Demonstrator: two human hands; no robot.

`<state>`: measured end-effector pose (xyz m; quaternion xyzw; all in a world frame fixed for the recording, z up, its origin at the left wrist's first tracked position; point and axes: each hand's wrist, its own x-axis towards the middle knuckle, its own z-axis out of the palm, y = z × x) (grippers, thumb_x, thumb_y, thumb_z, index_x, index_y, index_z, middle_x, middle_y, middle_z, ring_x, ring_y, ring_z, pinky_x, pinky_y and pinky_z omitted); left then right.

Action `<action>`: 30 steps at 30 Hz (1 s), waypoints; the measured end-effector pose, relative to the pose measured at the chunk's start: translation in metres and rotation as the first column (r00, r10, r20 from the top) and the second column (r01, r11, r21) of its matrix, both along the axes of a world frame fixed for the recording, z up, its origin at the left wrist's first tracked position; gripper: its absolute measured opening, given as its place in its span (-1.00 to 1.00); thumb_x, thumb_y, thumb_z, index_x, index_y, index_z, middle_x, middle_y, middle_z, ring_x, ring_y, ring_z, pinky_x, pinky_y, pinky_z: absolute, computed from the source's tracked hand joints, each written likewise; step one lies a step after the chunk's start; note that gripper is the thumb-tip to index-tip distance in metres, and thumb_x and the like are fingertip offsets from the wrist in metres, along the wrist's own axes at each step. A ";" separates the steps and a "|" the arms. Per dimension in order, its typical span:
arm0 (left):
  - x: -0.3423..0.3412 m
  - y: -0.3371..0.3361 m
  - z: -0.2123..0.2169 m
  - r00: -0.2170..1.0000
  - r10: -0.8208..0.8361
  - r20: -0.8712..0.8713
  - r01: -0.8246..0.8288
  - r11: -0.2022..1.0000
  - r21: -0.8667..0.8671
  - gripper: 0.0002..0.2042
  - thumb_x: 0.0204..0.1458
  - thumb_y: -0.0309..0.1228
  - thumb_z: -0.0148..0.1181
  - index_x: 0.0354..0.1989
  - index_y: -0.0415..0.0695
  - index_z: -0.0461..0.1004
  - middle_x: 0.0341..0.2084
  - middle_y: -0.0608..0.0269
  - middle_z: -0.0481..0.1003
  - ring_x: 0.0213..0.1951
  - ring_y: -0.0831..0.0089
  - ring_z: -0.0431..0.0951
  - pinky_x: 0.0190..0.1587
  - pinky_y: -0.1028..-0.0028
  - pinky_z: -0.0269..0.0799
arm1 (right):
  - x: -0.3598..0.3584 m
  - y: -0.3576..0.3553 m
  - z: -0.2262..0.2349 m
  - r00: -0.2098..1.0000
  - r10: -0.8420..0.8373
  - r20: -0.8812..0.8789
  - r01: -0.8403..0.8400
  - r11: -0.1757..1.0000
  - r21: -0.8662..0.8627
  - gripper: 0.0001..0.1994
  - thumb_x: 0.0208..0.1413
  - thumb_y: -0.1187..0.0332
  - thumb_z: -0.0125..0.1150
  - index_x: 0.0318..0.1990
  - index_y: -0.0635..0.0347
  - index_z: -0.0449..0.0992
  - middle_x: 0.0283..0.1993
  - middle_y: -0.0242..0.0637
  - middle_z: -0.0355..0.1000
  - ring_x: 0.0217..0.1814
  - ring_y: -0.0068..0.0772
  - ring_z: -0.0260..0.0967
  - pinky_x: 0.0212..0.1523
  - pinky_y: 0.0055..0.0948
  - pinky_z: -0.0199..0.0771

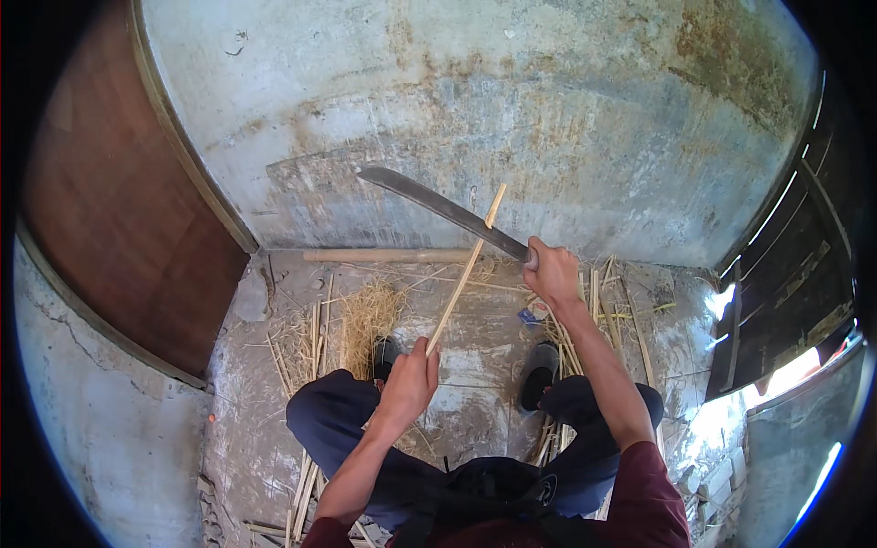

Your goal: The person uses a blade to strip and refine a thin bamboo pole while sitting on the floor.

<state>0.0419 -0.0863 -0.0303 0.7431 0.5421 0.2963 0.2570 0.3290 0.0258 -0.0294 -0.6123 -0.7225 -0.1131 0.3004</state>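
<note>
Gripping the lower end of a thin pale bamboo strip (pixel 464 272), the left hand (pixel 408 384) has its fingers wrapped tight around it, holding it slanted up over the concrete floor (pixel 457 365). The right hand (pixel 551 269) is closed around the handle of a long dark machete (pixel 443 208), whose blade meets the strip near its top. Light, stiff and splintery by the look of it, the strip is best held low, clear of the blade.

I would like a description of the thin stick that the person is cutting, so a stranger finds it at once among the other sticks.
Start at the grey concrete wall and go down to the long dark blade in the right hand. The thin stick crosses under that blade, and the left hand holds its lower end. Unlike the loose sticks lying flat on the floor, it is raised and slanted.
</note>
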 end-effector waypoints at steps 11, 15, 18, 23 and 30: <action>0.003 0.000 -0.011 0.985 0.076 -0.156 -0.071 0.997 0.033 -0.81 0.21 -0.38 -0.04 -0.25 -0.30 0.31 -0.64 -0.28 0.45 -0.51 -0.26 0.48 -0.42 -0.09 0.35 | -0.031 -0.015 -0.030 0.626 0.013 -0.780 -0.415 0.853 -0.318 -0.89 -0.12 0.42 0.17 -0.40 0.16 0.40 -0.61 -0.11 0.42 -0.60 -0.09 0.44 -0.58 -0.13 0.35; -0.002 -0.002 -0.009 0.979 0.088 -0.183 -0.086 0.996 0.015 -0.81 0.20 -0.38 -0.03 -0.25 -0.30 0.29 -0.64 -0.27 0.45 -0.51 -0.26 0.48 -0.43 -0.08 0.36 | -0.034 -0.031 -0.014 0.966 0.243 -0.088 -0.246 0.969 -0.022 -0.85 -0.14 0.39 0.19 -0.34 0.07 0.43 -0.61 -0.16 0.44 -0.61 -0.12 0.43 -0.60 -0.17 0.36; 0.000 -0.006 -0.004 0.979 0.087 -0.186 -0.085 0.996 0.021 -0.81 0.21 -0.38 -0.04 -0.26 -0.31 0.29 -0.63 -0.29 0.45 -0.51 -0.26 0.48 -0.44 -0.07 0.37 | -0.024 -0.025 -0.013 0.962 0.255 0.100 -0.253 0.967 -0.031 -0.82 -0.14 0.36 0.18 -0.30 0.03 0.47 -0.58 -0.13 0.46 -0.53 -0.01 0.46 -0.52 -0.11 0.41; 0.002 -0.010 -0.020 0.994 0.035 -0.108 -0.040 0.999 -0.038 -0.80 0.22 -0.39 -0.06 -0.27 -0.33 0.27 -0.64 -0.32 0.43 -0.52 -0.26 0.47 -0.44 -0.06 0.37 | 0.002 0.010 -0.015 0.999 0.031 -0.012 -0.032 0.999 -0.043 -0.83 -0.12 0.33 0.17 -0.31 0.08 0.48 -0.55 -0.10 0.47 -0.57 0.01 0.42 -0.52 -0.09 0.40; -0.004 -0.013 -0.025 0.987 0.081 -0.141 -0.085 0.996 -0.019 -0.81 0.22 -0.41 -0.08 -0.28 -0.33 0.26 -0.65 -0.31 0.43 -0.52 -0.27 0.46 -0.44 -0.06 0.37 | -0.027 0.004 -0.043 0.599 -0.005 -0.800 -0.564 0.707 -0.427 -0.81 -0.12 0.40 0.10 -0.29 0.15 0.49 -0.53 0.05 0.45 -0.48 0.09 0.44 -0.44 -0.02 0.38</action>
